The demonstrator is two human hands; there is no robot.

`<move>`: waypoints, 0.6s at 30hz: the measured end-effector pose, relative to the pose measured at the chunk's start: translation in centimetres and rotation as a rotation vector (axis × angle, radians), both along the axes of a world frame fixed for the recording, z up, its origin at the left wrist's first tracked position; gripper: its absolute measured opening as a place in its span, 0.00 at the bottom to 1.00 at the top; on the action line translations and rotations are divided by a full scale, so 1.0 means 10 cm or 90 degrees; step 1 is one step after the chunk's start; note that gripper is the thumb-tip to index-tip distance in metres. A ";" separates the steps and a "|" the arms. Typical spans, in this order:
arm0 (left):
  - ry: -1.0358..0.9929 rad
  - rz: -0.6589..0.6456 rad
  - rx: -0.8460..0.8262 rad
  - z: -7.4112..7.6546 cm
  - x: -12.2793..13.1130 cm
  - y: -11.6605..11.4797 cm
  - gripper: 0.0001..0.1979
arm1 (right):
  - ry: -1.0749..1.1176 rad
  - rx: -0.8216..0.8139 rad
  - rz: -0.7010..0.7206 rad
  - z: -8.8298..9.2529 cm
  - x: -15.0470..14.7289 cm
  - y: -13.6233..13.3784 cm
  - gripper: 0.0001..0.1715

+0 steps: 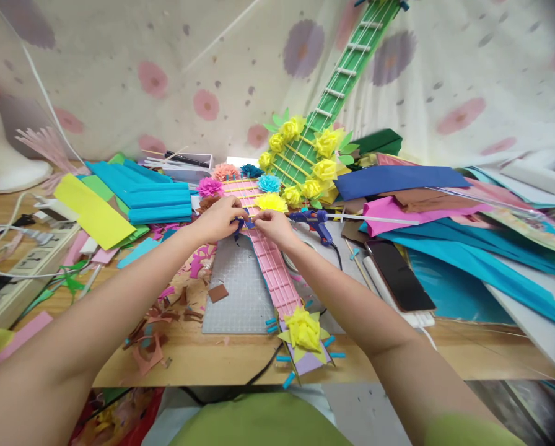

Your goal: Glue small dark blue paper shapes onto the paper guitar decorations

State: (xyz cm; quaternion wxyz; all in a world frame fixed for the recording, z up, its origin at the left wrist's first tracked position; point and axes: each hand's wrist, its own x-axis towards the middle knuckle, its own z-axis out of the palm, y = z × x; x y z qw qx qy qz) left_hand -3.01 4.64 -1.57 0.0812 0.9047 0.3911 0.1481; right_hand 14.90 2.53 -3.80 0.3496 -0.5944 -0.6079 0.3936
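A pink paper guitar (pixel 269 263) lies in front of me, its neck pointing towards me. Round its body sit a magenta paper flower (pixel 210 187), a light blue one (pixel 269 183) and a yellow one (pixel 271 202). My left hand (pixel 219 220) is closed on a dark blue paper flower (pixel 243 227) at the body's near end. The fingertips of my right hand (pixel 274 225) pinch together at the flower's right edge. Whether they grip a petal is hard to see. A yellow paper rose (pixel 304 328) covers the guitar's headstock.
Behind leans a green paper guitar (pixel 337 87) with yellow roses. A blue glue gun (pixel 315 223) lies right of my right hand, near a phone (pixel 401 275). Under the pink guitar is a grey cutting mat (pixel 235 291). Crepe paper (pixel 159 201), scraps and a power strip (pixel 31 275) lie left.
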 end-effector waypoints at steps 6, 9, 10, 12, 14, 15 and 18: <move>-0.020 0.001 0.001 0.01 0.01 -0.07 0.12 | 0.031 -0.032 -0.018 0.06 0.08 -0.05 0.10; -0.003 0.012 0.008 0.02 0.04 -0.08 0.12 | 0.038 -0.044 -0.019 0.07 0.11 -0.06 0.10; 0.003 0.016 0.008 0.02 0.05 -0.08 0.10 | 0.038 -0.045 -0.019 0.07 0.12 -0.06 0.10; 0.007 0.025 0.006 0.02 0.05 -0.05 0.08 | 0.036 -0.047 -0.018 0.07 0.12 -0.06 0.09; 0.006 0.029 0.003 0.03 0.05 -0.03 0.07 | 0.031 -0.046 -0.016 0.06 0.11 -0.06 0.08; 0.002 0.029 0.001 0.03 0.05 -0.01 0.06 | 0.027 -0.046 -0.016 0.06 0.10 -0.06 0.08; -0.008 0.027 -0.005 0.04 0.02 0.01 0.07 | 0.011 -0.041 -0.017 0.05 0.05 -0.04 0.09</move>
